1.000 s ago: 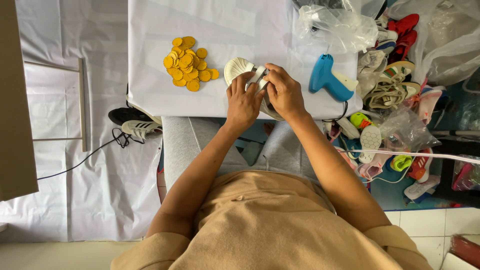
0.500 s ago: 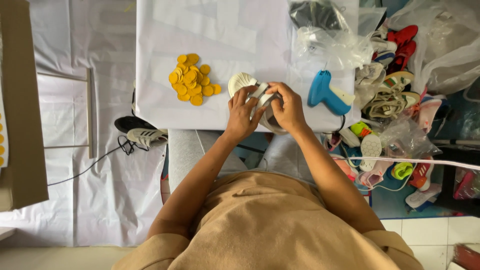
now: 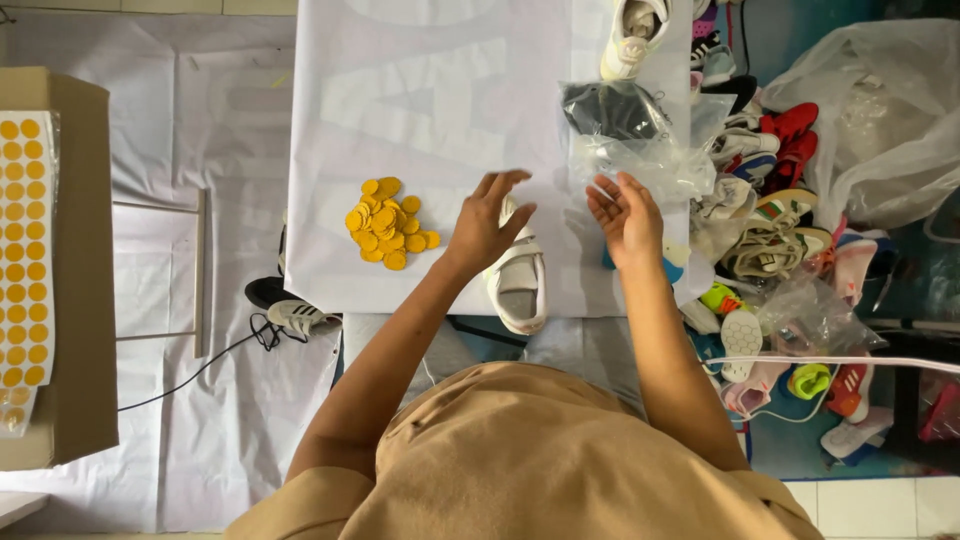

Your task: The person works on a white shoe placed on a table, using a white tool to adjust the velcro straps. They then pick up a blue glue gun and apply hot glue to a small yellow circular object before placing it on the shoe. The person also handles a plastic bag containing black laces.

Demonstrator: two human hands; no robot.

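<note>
Head view: your hands above a white sandal at the table's near edge.
Your left hand (image 3: 487,225) hovers spread over the white sandal (image 3: 520,285), gripping nothing; your right hand (image 3: 627,215) is open, empty, beside the clear plastic bag (image 3: 640,150). Yellow discs (image 3: 388,222) lie left; bare cloth (image 3: 430,90) beyond.

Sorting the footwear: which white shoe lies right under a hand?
The white sandal at the table's near edge, beneath the left hand; the other white shoe lies at the far edge.
</note>
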